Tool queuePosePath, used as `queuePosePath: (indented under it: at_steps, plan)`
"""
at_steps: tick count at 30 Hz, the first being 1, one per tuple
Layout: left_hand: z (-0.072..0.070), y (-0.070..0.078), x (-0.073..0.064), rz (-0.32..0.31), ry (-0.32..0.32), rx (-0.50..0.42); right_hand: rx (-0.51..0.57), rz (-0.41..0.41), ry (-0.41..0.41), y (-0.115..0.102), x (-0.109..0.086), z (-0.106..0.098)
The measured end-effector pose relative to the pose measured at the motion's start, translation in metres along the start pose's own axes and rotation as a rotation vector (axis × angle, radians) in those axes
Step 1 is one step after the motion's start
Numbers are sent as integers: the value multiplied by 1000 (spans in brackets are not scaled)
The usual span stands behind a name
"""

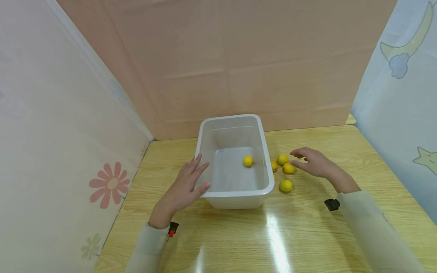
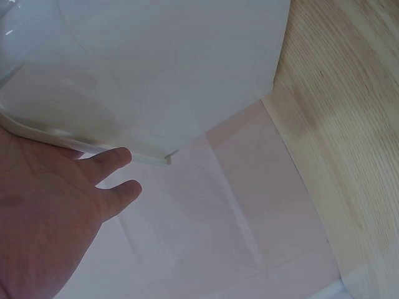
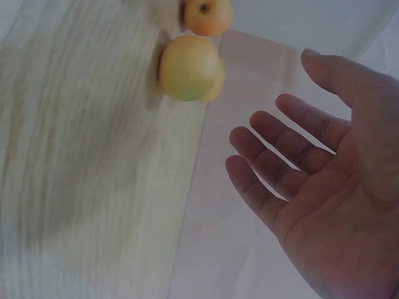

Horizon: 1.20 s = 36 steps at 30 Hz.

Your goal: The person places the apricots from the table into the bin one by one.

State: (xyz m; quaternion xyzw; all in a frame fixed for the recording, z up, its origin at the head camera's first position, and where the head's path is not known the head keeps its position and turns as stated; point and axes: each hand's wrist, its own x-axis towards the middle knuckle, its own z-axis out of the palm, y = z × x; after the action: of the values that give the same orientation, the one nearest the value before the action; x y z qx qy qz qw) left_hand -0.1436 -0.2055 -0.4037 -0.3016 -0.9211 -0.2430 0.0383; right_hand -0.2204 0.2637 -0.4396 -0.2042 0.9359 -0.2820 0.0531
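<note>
A white plastic bin [image 1: 235, 194] stands on the wooden table with one small round yellow fruit [image 1: 248, 161] on its floor. My left hand [image 1: 184, 185] rests on the bin's left rim, fingers spread; the left wrist view shows the hand [image 2: 50, 212] against the bin's outer wall [image 2: 181, 68]. To the right of the bin lie several more yellow-orange fruits [image 1: 285, 185], one partly hidden by the bin's wall. My right hand [image 1: 315, 163] hovers just right of them, holding nothing. Its fingers [image 3: 262, 149] are loosely extended, apart from the nearest yellow fruit [image 3: 187, 67] in the right wrist view.
The wooden table [image 1: 232, 242] extends in front of the bin and to both sides. A brownish-pink panel [image 1: 235, 68] rises behind it. Pale walls with a flower print [image 1: 110, 184] on the left and a moon print [image 1: 407, 43] on the right flank the table.
</note>
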Motion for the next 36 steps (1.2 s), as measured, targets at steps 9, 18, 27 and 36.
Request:
queuePosePath:
  at_steps: [9,18,27,36]
  plan:
    - [1,-1,-1,-3,-5,-8,14,-2,-32,10,2,13]
    - [0,0,0,6,-3,-13,14,27,-76,19,4,26]
    - [1,-1,0,4,-6,-4,-32,6,-81,24,10,32]
    - [1,-2,0,13,7,-6,-58,34,-92,20,12,29]
